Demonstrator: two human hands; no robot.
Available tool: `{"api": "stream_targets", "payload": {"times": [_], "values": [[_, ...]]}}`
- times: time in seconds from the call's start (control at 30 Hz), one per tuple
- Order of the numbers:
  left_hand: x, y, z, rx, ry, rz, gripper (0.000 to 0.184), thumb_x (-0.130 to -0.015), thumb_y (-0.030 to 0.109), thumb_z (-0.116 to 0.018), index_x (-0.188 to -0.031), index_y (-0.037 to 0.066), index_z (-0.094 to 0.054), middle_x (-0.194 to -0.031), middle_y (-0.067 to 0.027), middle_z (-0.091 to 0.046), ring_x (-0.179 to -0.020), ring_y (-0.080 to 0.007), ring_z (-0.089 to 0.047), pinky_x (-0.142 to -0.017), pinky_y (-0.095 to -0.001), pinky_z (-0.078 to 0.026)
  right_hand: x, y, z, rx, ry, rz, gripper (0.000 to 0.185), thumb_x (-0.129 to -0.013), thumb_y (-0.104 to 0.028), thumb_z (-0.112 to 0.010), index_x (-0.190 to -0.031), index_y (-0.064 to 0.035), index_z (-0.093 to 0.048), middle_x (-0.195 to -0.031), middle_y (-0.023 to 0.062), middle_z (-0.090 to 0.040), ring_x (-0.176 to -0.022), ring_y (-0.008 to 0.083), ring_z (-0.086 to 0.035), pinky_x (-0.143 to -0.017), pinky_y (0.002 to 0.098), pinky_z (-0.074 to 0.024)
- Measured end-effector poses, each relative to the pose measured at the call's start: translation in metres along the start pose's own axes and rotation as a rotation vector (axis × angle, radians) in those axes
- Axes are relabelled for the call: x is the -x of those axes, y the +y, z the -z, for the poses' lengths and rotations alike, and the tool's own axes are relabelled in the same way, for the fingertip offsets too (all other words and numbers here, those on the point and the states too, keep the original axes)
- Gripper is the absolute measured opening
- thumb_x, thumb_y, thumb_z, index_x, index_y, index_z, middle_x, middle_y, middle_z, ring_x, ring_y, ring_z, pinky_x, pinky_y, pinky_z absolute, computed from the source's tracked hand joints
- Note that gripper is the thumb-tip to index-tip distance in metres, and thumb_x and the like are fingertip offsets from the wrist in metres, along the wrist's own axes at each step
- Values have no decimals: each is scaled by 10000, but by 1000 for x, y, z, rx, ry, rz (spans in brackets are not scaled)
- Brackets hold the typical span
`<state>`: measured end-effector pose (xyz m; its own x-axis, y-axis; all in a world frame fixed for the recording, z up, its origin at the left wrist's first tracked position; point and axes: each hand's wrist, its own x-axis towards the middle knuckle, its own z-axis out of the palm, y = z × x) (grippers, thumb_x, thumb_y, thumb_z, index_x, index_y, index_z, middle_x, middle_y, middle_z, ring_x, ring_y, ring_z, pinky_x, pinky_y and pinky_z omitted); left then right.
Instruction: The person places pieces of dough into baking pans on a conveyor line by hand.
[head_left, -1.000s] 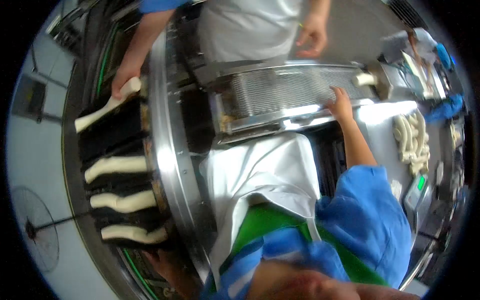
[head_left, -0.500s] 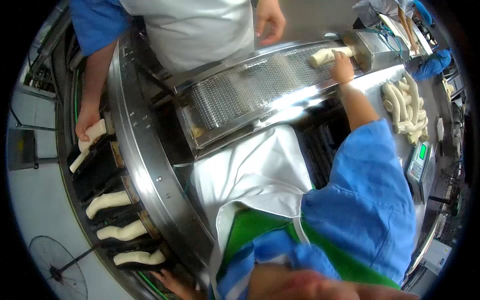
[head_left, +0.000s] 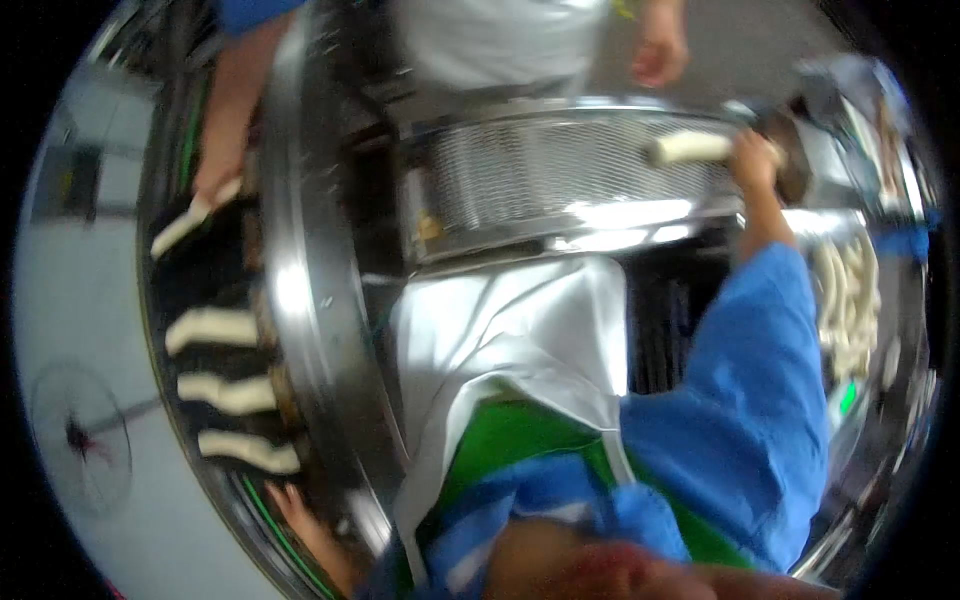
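Seen from above, a person in a blue sleeve and white apron (head_left: 520, 320) reaches across a metal mesh belt (head_left: 560, 165). The right hand (head_left: 755, 158) is at the belt's far right, on a pale dough piece (head_left: 690, 148) that lies crosswise on the mesh, most of it showing to the left of the hand. Blur hides whether the fingers are clamped on it or only touching. The metal housing (head_left: 840, 165) is just beyond.

The left hand (head_left: 288, 502) is low on the left, empty, its fingers apart, near the last of three dough strips (head_left: 225, 393) lying in dark trays (head_left: 205, 285). A curved steel rail (head_left: 300, 290) runs between these trays and the belt.

Across from the wearer, a co-worker's hand (head_left: 217, 188) touches another length of dough (head_left: 180, 230) above the three; the co-worker's other hand (head_left: 658, 50) hangs behind the belt. At right, a heap of dough (head_left: 848, 300) lies on the tabletop, near a scale (head_left: 848, 405) with a green display.
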<state>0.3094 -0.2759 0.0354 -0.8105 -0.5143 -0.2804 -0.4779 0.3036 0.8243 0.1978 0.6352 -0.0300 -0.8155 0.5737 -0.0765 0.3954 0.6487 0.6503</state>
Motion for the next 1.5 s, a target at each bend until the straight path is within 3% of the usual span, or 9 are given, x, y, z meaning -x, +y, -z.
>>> {"api": "stream_targets", "payload": {"times": [0.23, 0.37, 0.6, 0.73, 1.07, 1.2, 1.33, 1.43, 1.5], "values": [[5, 22, -10, 198, 44, 46, 753, -887, 171, -597, -1466, 23, -140, -1494, -164, -228, -1328, -274, -294, -1081, -353, -252, -21, 8, -23, -281, 309, 265, 377, -743, -136, -591, -1098, -16, -546, -1191, 178, -541, -1187, 339, -454, -1035, 430, -346], [12, 31, -8, 176, -14, -129, 777, -874, 187, -612, -1471, 42, -136, -1477, -152, -272, -1294, -268, -343, -1056, -344, -295, -10, 40, 10, -472, 42, 303, 345, -701, -97, -659, -1014, 10, -560, -1076, 203, -595, -1062, 359, -536, -909, 396, -427], [-5, 3, -4, 251, -4, 12, 825, -838, 223, -656, -1472, 63, -154, -1433, -147, -352, -1248, -263, -414, -1011, -365, -362, 83, -37, 171, -1567, -50, 530, 418, -832, -167, -629, -1202, -15, -509, -1005, 73, -606, -840, 142, -581, -753, 283, -467], [1, 22, -16, 416, -52, -125, 813, -833, 156, -654, -1468, 49, -156, -1442, -152, -345, -1252, -264, -416, -1013, -368, -365, 116, -122, 266, -1696, -99, 489, 429, -848, -205, -565, -1226, -18, -485, -954, 90, -599, -815, 157, -582, -732, 284, -463], [6, 7, -1, 375, 55, 56, 780, -799, -68, -566, -1464, 38, -172, -1449, -151, -340, -1274, -243, -396, -981, -335, -394, 179, -273, 533, -2215, -53, 1251, 446, -802, -209, -640, -1168, 16, -519, -1010, 120, -603, -882, 188, -600, -781, 328, -501], [15, 15, 0, 337, 92, 27, 827, -744, -74, -580, -1460, 20, -178, -1418, -139, -388, -1280, -247, -398, -1001, -318, -363, 189, -329, 621, -2015, 19, 1338, 621, -776, -402, -711, -1193, 15, -518, -1003, 159, -602, -922, 272, -586, -827, 367, -483], [18, 12, 8, 235, 111, 35, 862, -714, -66, -597, -1461, 23, -178, -1418, -141, -390, -1285, -255, -396, -1040, -328, -314, 187, -410, 610, -1201, 562, 1221, 517, -808, -275, -660, -1249, -46, -514, -1143, 161, -613, -980, 290, -618, -858, 391, -488], [11, -5, 13, 235, 97, 24, 855, -717, -8, -641, -1455, 29, -212, -1420, -148, -387, -1292, -241, -386, -1070, -329, -271, 185, -459, 564, -1180, 412, 1258, 548, -737, -223, -709, -1225, -45, -533, -1167, 179, -600, -1020, 327, -602, -887, 379, -469], [4, -19, 30, -183, 189, -116, 721, -717, 43, -683, -1374, 4, -388, -1341, -153, -476, -1239, -238, -445, -1040, -337, -323, 198, -463, 553, -1090, 312, 1271, 562, -741, -255, -710, -1223, -38, -521, -1108, 209, -613, -1001, 353, -605, -883, 388, -465]]}}
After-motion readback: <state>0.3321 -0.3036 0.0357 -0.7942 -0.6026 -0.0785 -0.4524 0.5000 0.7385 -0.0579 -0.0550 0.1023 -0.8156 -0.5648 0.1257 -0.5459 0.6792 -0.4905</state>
